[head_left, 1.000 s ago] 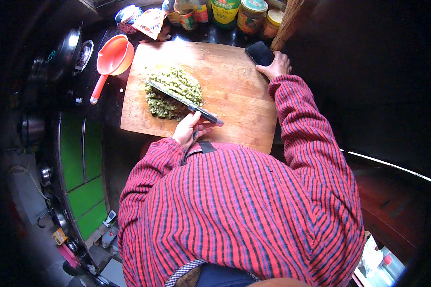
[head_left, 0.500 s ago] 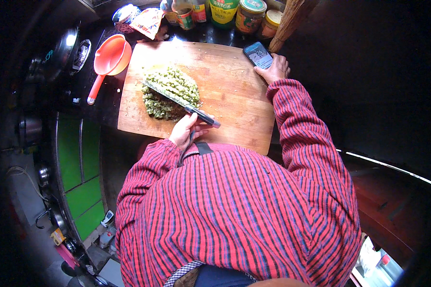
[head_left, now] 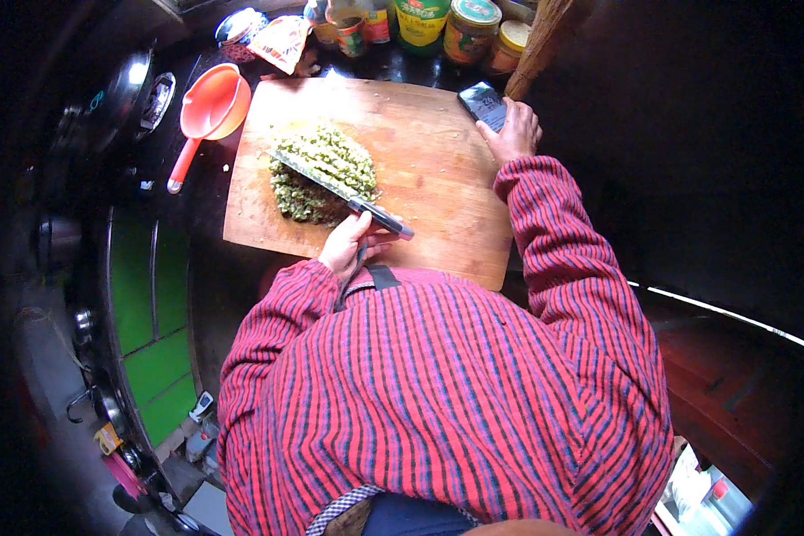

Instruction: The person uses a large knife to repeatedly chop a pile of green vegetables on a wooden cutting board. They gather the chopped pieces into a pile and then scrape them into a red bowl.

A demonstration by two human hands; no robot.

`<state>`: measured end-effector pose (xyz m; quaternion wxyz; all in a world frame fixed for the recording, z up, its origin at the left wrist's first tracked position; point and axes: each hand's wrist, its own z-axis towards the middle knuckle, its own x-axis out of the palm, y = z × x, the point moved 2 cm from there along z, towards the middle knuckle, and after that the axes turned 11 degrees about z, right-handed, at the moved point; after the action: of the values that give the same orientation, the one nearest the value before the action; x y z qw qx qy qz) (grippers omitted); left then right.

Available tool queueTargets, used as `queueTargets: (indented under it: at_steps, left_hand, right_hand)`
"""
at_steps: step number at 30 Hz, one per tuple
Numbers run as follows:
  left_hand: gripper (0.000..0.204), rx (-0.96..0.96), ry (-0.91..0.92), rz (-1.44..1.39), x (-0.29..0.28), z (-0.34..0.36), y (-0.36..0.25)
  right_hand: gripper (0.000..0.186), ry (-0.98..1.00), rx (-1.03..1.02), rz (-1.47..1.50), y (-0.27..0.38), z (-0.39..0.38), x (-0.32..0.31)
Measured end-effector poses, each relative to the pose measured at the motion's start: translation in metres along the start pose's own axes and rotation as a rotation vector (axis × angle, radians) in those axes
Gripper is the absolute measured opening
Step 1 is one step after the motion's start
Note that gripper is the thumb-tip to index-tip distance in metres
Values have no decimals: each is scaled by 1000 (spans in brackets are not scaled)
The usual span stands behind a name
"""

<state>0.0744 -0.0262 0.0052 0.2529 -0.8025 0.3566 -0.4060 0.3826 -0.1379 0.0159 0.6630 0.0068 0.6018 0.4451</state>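
A large wooden cutting board (head_left: 429, 179) lies in front of me with a heap of chopped green vegetables (head_left: 326, 170) on its left half. My left hand (head_left: 350, 246) grips the dark handle of a long knife (head_left: 339, 189), and the blade rests across the greens. My right hand (head_left: 512, 134) reaches to the board's far right corner. Its fingers are closed on a dark phone (head_left: 484, 104) with the screen facing up. Both forearms are in red striped sleeves.
An orange plastic scoop (head_left: 207, 112) lies left of the board. Several jars and bottles (head_left: 460, 27) and a snack packet (head_left: 281, 40) line the far edge. A stove with a pan (head_left: 134, 94) is at the far left. A wooden stick (head_left: 545, 40) leans at the back right.
My right hand has taken up the phone and tilted its screen into view. My left hand stays on the knife, which has barely shifted on the greens.
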Motion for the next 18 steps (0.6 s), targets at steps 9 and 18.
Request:
queueTargets:
  at_steps: [9,18]
  left_hand:
    - [29,-20,-115,48,-5,6,5]
    - [29,60,-166,13,10,-4,-12]
  right_hand:
    - [36,891,-39,620,106,-125,47]
    - [18,1187,393,860,132,-125,66]
